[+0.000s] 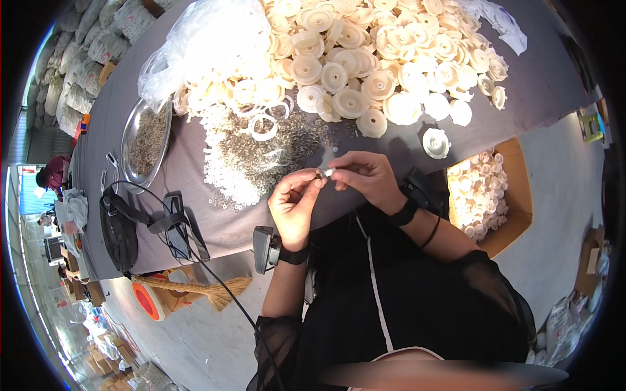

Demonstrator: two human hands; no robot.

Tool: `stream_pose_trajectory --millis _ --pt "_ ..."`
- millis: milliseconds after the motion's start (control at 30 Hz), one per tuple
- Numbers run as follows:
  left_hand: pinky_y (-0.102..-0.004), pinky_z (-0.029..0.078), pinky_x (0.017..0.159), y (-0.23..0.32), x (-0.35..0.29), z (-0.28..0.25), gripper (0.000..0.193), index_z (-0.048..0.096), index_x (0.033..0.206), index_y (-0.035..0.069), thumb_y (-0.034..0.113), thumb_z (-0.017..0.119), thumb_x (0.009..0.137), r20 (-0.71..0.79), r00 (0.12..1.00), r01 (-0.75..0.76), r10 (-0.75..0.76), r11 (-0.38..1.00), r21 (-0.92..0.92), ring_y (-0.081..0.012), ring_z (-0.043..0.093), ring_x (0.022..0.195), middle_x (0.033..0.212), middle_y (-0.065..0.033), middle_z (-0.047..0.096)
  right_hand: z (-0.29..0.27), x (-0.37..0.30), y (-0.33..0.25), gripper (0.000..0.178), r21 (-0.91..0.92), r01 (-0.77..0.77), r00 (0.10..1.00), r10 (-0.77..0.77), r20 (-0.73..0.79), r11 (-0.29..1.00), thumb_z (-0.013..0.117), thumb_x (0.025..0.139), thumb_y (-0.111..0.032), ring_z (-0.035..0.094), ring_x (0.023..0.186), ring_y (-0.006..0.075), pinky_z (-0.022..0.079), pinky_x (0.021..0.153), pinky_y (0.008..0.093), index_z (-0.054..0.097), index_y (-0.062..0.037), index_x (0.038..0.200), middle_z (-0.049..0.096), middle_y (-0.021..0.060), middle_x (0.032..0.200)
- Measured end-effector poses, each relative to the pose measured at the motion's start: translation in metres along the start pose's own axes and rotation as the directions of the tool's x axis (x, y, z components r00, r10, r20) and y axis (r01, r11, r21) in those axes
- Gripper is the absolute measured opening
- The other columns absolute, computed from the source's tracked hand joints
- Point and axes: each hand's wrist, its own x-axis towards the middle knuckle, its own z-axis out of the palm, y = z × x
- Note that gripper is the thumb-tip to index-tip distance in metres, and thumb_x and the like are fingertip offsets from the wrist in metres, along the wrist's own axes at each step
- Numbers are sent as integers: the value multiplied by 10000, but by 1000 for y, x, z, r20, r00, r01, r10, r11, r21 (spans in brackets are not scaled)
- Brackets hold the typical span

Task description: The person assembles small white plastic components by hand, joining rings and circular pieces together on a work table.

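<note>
Both hands meet above the table's near edge, fingertips almost touching. My left hand pinches a tiny dark, metallic-looking piece between thumb and finger. In the fingertips of my right hand is a small white piece, pressed against the left hand's piece. Both are too small to name. Just beyond the hands spreads a heap of tiny clear and metallic ring-like parts. Behind it rises a large pile of cream round plastic discs with raised centres. A single white disc lies apart, right of my right hand.
A metal tray of small brown-grey parts sits left, near a clear plastic bag. A black pouch and cable lie at the left edge. A cardboard box of discs stands right; a straw broom is below the table.
</note>
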Motion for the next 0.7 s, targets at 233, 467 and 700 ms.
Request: stream_pose_trajectory --millis 233,467,700 --pt "-268 502 783 1 0 -6 196 596 957 -20 -122 571 792 46 999 15 -14 1000 -10 -161 617 864 968 -131 630 -3 2 -4 144 -5 -99 994 99 45 995 620 810 -6 598 669 98 501 626 215 617 47 943 639 73 818" --pt "-274 506 784 1 2 -2 205 595 999 -25 -89 580 805 -69 995 70 -70 998 -9 -160 624 854 992 -147 637 -1 0 5 126 -3 -102 992 102 80 995 622 801 11 617 702 118 515 649 230 621 33 926 642 82 829" --pt "-274 493 802 1 3 7 254 553 1085 -23 -63 555 834 -87 979 170 -186 972 -165 -156 618 877 998 -152 638 -2 2 2 143 41 -24 997 21 68 999 618 795 26 614 721 123 516 670 235 608 27 938 638 90 879"
